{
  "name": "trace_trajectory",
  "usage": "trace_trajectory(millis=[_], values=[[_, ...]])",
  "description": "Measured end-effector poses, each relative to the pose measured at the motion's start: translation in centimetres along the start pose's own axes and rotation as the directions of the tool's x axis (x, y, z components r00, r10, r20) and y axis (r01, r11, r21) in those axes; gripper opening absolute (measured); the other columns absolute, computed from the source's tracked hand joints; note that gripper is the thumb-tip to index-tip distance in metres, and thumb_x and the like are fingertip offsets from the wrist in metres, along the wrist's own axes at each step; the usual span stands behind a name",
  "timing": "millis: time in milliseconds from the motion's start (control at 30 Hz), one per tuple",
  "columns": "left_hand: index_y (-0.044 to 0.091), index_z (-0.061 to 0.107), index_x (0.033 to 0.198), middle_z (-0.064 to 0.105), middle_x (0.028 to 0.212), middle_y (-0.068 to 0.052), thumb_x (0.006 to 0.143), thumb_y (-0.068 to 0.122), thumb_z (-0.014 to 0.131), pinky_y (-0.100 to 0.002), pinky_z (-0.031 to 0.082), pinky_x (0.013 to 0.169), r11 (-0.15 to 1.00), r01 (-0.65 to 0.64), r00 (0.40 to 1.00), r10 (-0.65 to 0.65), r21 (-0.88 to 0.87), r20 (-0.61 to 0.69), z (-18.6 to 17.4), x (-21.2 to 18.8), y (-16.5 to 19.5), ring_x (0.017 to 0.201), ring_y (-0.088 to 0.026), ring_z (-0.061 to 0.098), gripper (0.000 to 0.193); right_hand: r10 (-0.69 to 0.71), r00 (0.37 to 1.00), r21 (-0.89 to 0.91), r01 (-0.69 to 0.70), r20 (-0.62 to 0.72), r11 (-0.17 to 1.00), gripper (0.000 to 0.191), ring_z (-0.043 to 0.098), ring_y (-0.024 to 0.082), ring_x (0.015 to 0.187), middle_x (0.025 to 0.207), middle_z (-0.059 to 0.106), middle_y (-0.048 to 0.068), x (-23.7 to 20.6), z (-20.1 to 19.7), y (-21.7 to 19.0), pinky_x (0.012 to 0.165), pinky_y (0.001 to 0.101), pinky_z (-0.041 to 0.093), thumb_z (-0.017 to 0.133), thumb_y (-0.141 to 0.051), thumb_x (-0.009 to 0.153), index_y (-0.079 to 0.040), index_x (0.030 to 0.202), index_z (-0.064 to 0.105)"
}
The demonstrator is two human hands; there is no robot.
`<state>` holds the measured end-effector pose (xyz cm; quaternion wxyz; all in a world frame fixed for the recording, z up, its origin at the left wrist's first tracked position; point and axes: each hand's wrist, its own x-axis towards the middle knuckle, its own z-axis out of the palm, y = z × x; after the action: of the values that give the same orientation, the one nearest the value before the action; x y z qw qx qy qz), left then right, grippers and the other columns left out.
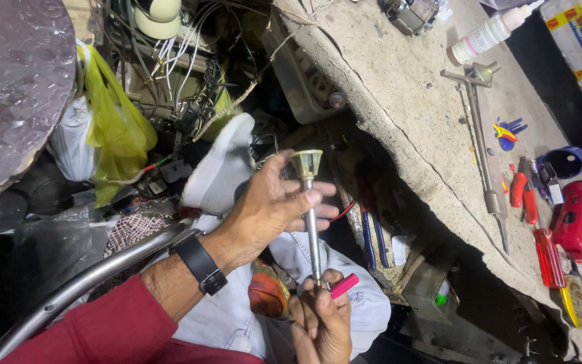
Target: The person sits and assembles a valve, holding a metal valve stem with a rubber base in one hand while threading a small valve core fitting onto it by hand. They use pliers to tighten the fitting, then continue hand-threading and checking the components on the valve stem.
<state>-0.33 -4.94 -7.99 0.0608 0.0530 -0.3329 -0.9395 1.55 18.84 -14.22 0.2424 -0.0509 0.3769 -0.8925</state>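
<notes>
Beside the bench edge [399, 145], both hands' fingers [308, 199] clamp the metal rod [312, 229] over the lap.

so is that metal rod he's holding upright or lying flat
Upright. The metal rod stands nearly vertical, cup-shaped end on top; the right hand grips its lower end, the left hand steadies its upper part.
</notes>
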Motion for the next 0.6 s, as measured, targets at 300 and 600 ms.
trace_trajectory(millis=[300,600], values=[[0.010,0.027,0.154,0.066,0.121,-0.022,0.092,0.002,0.064,-0.039,0.068,0.077,0.964,-0.193,0.981,0.188,0.183,0.044,-0.7,0.3,-1.1,0.091,-0.027,0.077,0.073,-0.166,0.955,-0.407,0.054,-0.245,0.912,0.045,0.069,0.017,0.079,0.099,0.072,0.017,-0.2,-0.1,1.2,0.072,0.0289,0.055,0.079,0.005,0.077,-0.002,0.114,0.055],[0.013,0.030,0.153,0.066,0.116,-0.021,0.093,0.004,0.063,-0.038,0.068,0.076,0.977,-0.140,0.989,0.131,0.158,0.065,-0.5,0.3,-1.8,0.088,-0.027,0.077,0.069,-0.389,0.897,-0.681,0.151,-0.210,0.716,0.048,0.066,0.016,0.081,0.092,0.071,0.013,-0.3,-1.1,1.4,0.077,0.0295,0.055,0.088,0.007,0.067,0.004,0.108,0.064]])
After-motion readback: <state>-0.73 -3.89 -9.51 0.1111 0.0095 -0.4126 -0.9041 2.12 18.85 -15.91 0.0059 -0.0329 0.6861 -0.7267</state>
